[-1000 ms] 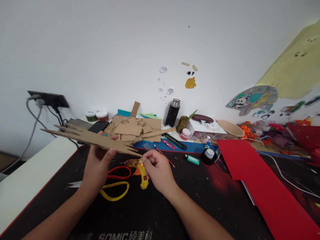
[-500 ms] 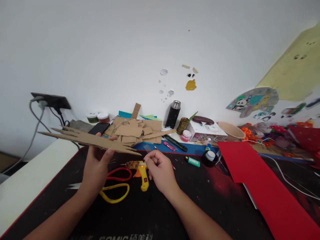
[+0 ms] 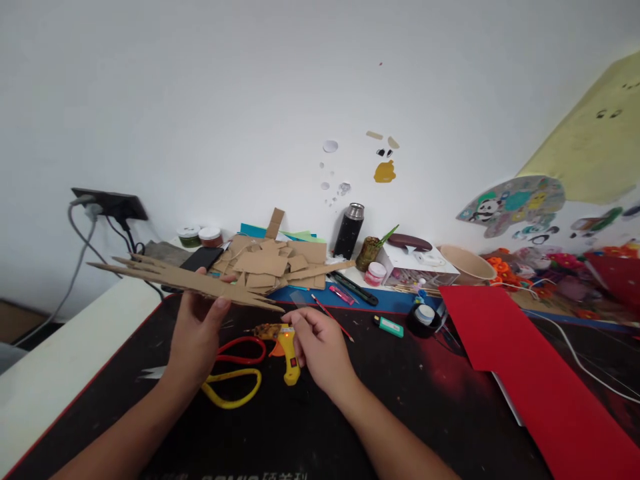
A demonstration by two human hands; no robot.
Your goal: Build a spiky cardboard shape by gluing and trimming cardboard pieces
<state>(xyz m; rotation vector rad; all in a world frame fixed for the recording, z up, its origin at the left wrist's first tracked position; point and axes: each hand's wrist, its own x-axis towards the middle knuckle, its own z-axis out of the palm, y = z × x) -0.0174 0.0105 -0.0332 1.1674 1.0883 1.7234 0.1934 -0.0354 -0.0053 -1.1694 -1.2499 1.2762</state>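
A long brown cardboard piece (image 3: 185, 280) with jagged, pointed ends is gripped in my left hand (image 3: 196, 333), held up over the dark mat. My right hand (image 3: 323, 347) has its fingers curled together beside the piece's right tip; whether they touch it or pinch something small is hidden. Close to the right fingers, a yellow glue gun (image 3: 290, 357) lies on the mat with a small orange light lit. Scissors with one red and one yellow handle (image 3: 233, 393) lie under and right of my left wrist.
Cardboard scraps (image 3: 270, 261) are heaped behind my hands. Farther right stand a black flask (image 3: 349, 231), a pink-lidded jar (image 3: 375, 273) and a white box (image 3: 420, 263). A green cutter (image 3: 389, 326) and red sheet (image 3: 530, 367) lie on the right. A red pencil (image 3: 333, 317) lies behind my right hand.
The view has shifted slightly, so everything sits a little farther right. My right hand has moved slightly off the pencil, which shows more. My left hand keeps its hold on the cardboard piece.
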